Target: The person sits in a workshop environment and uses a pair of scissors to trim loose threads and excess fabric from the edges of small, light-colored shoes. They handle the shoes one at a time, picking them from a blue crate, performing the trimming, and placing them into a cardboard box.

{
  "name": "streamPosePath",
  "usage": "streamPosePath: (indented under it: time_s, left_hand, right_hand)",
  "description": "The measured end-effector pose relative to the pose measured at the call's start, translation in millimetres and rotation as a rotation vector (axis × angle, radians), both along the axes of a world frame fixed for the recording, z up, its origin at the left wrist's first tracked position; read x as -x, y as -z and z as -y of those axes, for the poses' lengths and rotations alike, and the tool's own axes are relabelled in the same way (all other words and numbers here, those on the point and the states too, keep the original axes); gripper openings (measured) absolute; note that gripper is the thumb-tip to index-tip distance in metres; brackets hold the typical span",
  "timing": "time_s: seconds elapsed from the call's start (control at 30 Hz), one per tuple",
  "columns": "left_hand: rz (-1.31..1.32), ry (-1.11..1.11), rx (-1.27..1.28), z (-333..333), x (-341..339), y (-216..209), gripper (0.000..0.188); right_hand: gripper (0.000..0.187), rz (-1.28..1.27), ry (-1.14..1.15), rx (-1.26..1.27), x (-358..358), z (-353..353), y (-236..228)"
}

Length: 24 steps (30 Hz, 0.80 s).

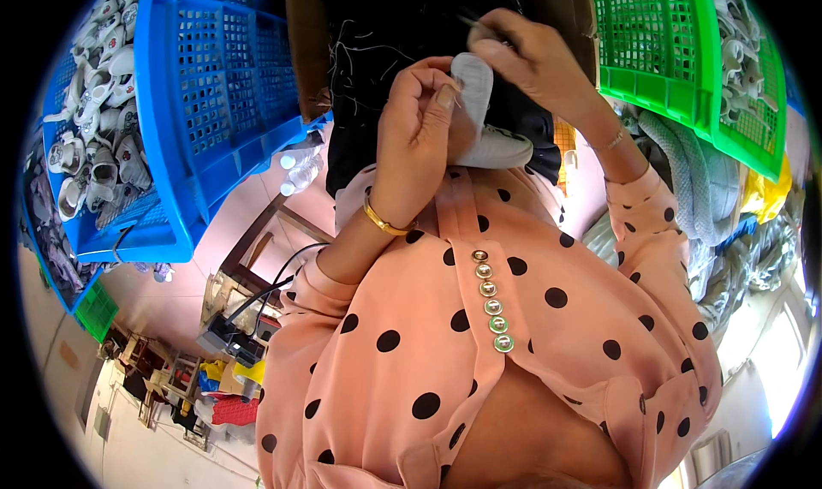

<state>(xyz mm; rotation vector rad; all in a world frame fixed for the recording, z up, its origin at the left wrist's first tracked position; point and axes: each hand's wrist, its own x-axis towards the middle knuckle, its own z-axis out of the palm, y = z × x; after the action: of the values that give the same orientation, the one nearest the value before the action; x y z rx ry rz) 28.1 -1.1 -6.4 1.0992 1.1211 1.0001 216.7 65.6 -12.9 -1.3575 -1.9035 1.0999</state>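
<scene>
My left hand [417,122] is closed, thumb and fingers pinching the edge of a small white shoe [477,82] in front of my chest. The shoe stands on end, and a loose thread shows by my left thumb. Just right of its upper end, my right hand [535,65] is closed around a slim metal tool [469,20]. The tool's pointed tip is blurred and its handle lies mostly inside my fingers, so its exact kind is unclear. Another pale shoe [501,149] lies on my lap beneath the first one.
A blue crate [193,86] heaped with small white shoes stands at my left. At my right is a green crate [664,56] with more shoes. Loose white threads [360,48] lie on the dark cloth ahead, beside a cardboard box edge [308,44].
</scene>
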Motion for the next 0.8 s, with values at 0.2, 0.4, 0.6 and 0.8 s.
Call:
streamPosePath:
  time_s: [0.2,0.4,0.6,0.8]
  left_hand:
    - [0.331,-0.024,0.176,-11,-4,-2,0.015]
    - [0.460,-0.049,0.240,-13,-6,1,0.011]
    - [0.510,-0.018,0.273,-14,-1,3,0.012]
    - [0.509,-0.004,0.276,-13,2,6,0.013]
  right_hand:
    - [0.038,0.385,-0.036,-0.382,-33,30,-42]
    - [0.040,0.722,-0.216,-0.623,-34,32,-51]
    - [0.044,0.855,-0.249,-0.802,-33,18,-45]
    - [0.042,0.891,-0.288,-0.739,-30,16,-50]
